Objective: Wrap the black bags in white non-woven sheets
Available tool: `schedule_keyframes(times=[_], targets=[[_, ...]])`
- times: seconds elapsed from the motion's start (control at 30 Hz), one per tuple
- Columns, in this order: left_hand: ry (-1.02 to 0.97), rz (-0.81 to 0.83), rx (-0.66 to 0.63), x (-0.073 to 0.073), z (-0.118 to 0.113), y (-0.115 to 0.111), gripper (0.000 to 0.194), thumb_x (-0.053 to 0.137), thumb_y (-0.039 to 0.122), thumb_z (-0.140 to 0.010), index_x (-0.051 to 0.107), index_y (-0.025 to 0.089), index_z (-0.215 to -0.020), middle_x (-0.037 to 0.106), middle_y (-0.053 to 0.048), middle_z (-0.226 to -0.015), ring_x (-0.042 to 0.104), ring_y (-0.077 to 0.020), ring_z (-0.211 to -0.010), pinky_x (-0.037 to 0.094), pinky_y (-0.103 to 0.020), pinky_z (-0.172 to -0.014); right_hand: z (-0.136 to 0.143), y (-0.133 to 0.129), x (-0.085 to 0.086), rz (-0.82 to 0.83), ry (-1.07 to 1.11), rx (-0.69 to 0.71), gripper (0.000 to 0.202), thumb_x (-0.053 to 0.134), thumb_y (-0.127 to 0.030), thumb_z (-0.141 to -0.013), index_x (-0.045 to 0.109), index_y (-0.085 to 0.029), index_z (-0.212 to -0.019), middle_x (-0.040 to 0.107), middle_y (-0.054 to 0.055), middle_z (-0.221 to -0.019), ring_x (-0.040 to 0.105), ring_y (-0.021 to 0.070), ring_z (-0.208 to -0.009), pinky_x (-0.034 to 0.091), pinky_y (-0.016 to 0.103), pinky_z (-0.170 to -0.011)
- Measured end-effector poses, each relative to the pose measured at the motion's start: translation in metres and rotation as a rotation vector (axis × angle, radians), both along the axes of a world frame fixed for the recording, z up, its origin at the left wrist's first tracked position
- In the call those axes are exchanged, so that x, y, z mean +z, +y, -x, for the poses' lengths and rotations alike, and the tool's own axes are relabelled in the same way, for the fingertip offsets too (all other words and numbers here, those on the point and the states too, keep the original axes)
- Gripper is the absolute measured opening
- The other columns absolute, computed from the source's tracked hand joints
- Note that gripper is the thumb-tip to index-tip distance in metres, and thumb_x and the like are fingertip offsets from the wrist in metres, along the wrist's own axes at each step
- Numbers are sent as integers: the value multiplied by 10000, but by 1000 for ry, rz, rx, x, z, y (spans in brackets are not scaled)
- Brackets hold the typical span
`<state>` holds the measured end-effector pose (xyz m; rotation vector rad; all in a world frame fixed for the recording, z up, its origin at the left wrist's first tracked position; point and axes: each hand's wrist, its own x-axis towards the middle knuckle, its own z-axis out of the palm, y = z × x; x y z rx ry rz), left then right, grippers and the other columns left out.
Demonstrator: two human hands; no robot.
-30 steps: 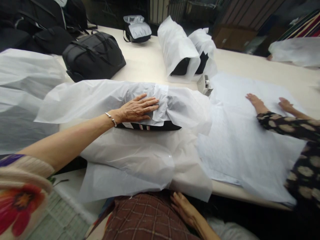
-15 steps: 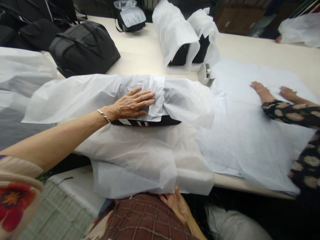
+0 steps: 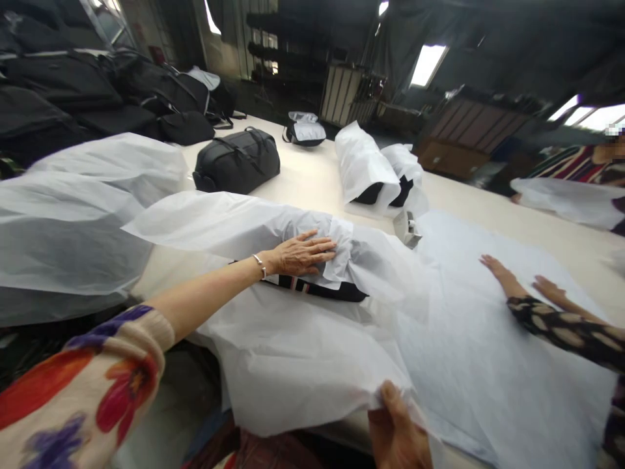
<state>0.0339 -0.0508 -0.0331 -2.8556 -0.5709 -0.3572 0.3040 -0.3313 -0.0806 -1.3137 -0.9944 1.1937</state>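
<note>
The left hand [image 3: 300, 254] lies flat, fingers [image 3: 319, 246] spread and released, pressing a sheet of white tissue paper [image 3: 273, 228] down over a dark bag [image 3: 319, 288] on the table [image 3: 312, 179]. Just under the fingers, at the bag's exposed edge, a striped band and a small white tag show; any writing on the tag is too small to read. A silver bracelet [image 3: 258, 265] circles that wrist. The right hand [image 3: 398, 433] is at the bottom edge, its fingers [image 3: 393, 400] pinching the near corner of a second tissue sheet [image 3: 303, 352] that spreads out below the bag.

Beyond the left fingers stand two more bags wrapped in white paper [image 3: 364, 169], side by side, one unwrapped black duffel bag [image 3: 237, 161], and one small open pouch with a silver lining [image 3: 305, 128]. A small tape dispenser [image 3: 407, 228] sits just right of the fingertips. Farther right, another person's two hands [image 3: 498, 268] rest flat on a stack of loose paper sheets [image 3: 469, 312], sleeves patterned. A pile of black bags [image 3: 63, 98] fills the far left, the exact count unclear. No brand name is legible anywhere.
</note>
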Motion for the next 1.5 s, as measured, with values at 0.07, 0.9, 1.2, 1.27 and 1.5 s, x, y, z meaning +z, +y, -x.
schedule_keyframes(times=[0.07,0.9,1.2,1.27,1.5], targets=[[-43,-5,-3,-2,0,-4,565,620,329,-955,450,184,-1474,367,-135,-1588,337,-268,-1478,171,-524,-1257,23,42,26,-87,32,-128,282,561,-461,-966,669,-249,-815,695,17,-762,685,201,-770,613,322,-731],[-810,422,768,-3,173,-95,320,407,351,-1013,594,198,-803,648,-40,-787,607,-190,-751,513,-329,-770,59,306,106,352,183,19,68,746,-223,-807,685,-192,-810,735,19,-696,699,146,-563,576,209,-499],[-1917,2258,809,-109,163,-193,972,824,799,-476,610,184,-1197,520,-192,-1422,377,-382,-1420,447,-490,-1040,53,312,103,521,299,-135,173,523,-60,-926,653,-168,-965,740,6,-695,696,143,-505,594,210,-440],[-1962,2372,593,-107,148,-190,822,873,704,-528,675,147,-1098,615,-190,-1310,391,-359,-1416,414,-460,-1084,58,311,108,522,306,-140,186,487,-66,-953,643,-167,-963,737,3,-684,688,138,-486,589,206,-426],[-2418,2154,547,-99,146,-171,306,880,206,-705,698,145,-943,738,-75,-991,692,-251,-992,517,-384,-953,59,308,110,527,341,-130,134,542,-86,-930,636,-162,-987,740,8,-692,689,149,-484,600,225,-432]])
